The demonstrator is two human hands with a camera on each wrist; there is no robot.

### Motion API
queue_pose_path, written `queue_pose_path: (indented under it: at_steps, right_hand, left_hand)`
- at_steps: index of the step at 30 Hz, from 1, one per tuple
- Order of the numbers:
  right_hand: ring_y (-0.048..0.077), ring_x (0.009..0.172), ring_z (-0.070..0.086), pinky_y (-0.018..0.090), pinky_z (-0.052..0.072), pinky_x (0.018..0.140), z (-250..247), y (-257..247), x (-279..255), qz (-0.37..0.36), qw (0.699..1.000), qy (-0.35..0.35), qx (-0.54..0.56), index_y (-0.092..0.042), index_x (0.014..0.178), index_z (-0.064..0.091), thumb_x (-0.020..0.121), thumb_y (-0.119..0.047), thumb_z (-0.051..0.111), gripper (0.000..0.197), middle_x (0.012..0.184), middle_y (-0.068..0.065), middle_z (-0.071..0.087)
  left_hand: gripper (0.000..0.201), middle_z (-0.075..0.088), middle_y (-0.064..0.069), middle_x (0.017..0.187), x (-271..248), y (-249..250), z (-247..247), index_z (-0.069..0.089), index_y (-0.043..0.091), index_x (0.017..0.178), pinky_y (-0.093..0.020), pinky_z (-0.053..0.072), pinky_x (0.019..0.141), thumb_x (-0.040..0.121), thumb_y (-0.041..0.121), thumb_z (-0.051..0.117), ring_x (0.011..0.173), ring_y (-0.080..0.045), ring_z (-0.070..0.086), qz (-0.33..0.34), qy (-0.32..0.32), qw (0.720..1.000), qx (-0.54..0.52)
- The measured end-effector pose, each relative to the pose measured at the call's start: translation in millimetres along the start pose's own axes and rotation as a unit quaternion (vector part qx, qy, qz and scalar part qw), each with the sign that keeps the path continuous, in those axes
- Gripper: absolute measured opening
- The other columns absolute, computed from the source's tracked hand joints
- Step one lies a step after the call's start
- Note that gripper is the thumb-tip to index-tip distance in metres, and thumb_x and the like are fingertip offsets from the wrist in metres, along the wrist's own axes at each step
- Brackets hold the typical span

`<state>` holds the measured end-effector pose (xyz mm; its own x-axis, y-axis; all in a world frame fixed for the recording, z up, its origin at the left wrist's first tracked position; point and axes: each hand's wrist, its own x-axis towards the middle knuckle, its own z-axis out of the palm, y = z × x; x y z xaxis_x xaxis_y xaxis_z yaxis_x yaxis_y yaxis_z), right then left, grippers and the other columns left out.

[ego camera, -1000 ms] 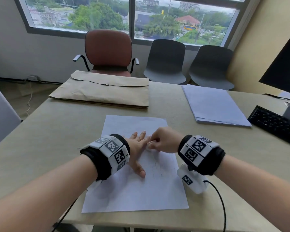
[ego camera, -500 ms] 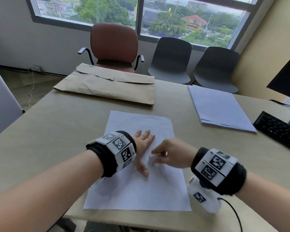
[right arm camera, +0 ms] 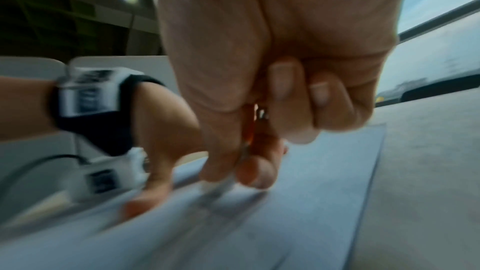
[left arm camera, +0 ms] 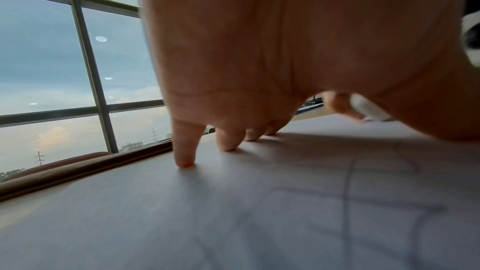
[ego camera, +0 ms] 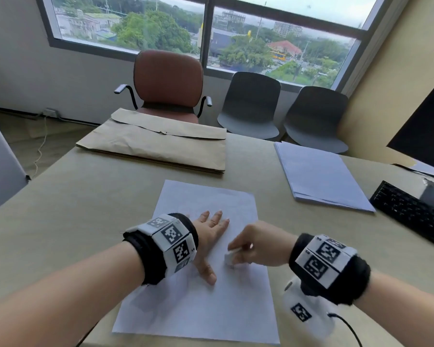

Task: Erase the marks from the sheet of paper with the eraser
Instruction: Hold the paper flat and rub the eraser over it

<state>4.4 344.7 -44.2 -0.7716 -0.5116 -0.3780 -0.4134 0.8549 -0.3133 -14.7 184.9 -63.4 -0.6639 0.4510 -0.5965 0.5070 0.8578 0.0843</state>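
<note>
A white sheet of paper [ego camera: 206,304] lies on the beige table [ego camera: 60,221] in front of me. My left hand [ego camera: 211,234] presses flat on it, fingers spread; in the left wrist view its fingertips [left arm camera: 185,161] touch the paper [left arm camera: 233,213], where faint pencil lines [left arm camera: 348,182] show. My right hand [ego camera: 256,244] pinches a small white eraser [ego camera: 229,259] and holds its end against the sheet just right of the left thumb. The blurred right wrist view shows the eraser [right arm camera: 218,184] tip on the paper [right arm camera: 298,213] over faint marks.
A brown envelope [ego camera: 156,144] lies at the far side of the table. A stack of white sheets [ego camera: 318,176] sits at the right, with a black keyboard [ego camera: 411,214] and monitor [ego camera: 426,131] beyond it. Three chairs stand under the window.
My right hand has moved toward me and to the right along the sheet with the eraser. The left hand has stayed pressed on the paper. The head view has tilted up slightly.
</note>
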Motion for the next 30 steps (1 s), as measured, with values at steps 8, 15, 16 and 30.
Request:
queue_pose_path:
  at_steps: [8,15,16,30]
  right_hand:
    - [0.01,0.073,0.048,0.025,0.044,0.076,7,4,2,-0.009,0.999,0.04,0.0,-0.017,0.099,0.07,0.087,-0.033,0.06,0.023,0.076,-0.001,0.06]
    - [0.014,0.087,0.06,0.028,0.049,0.086,-8,12,16,0.047,0.994,0.097,0.02,-0.024,0.109,0.069,0.084,-0.04,0.063,0.031,0.102,0.001,0.072]
    - [0.015,0.085,0.06,0.028,0.049,0.083,-8,12,16,0.042,0.993,0.107,0.012,-0.023,0.107,0.07,0.084,-0.038,0.062,0.028,0.098,0.002,0.072]
    - [0.007,0.074,0.055,0.019,0.042,0.076,2,9,-3,-0.004,0.998,0.065,0.011,-0.022,0.106,0.071,0.084,-0.033,0.064,0.025,0.094,0.004,0.073]
  left_hand:
    - [0.128,-0.028,-0.003,0.154,1,-2,0,-0.023,0.019,0.146,-0.054,0.001,0.114,0.07,0.054,0.074,0.144,-0.026,-0.02,0.001,-0.002,1.0,-0.004]
    - [0.127,-0.026,-0.003,0.155,0,-1,0,-0.022,0.018,0.147,-0.053,0.0,0.114,0.07,0.054,0.073,0.144,-0.027,-0.018,-0.002,0.008,1.0,-0.005]
    - [0.127,-0.026,-0.003,0.155,0,-1,0,-0.022,0.018,0.146,-0.052,0.0,0.114,0.07,0.054,0.073,0.144,-0.027,-0.018,-0.003,0.009,1.0,-0.006]
    - [0.127,-0.026,-0.001,0.155,-3,0,-2,-0.023,0.019,0.146,-0.052,-0.001,0.114,0.07,0.055,0.072,0.144,-0.024,-0.019,-0.009,0.002,1.0,-0.002]
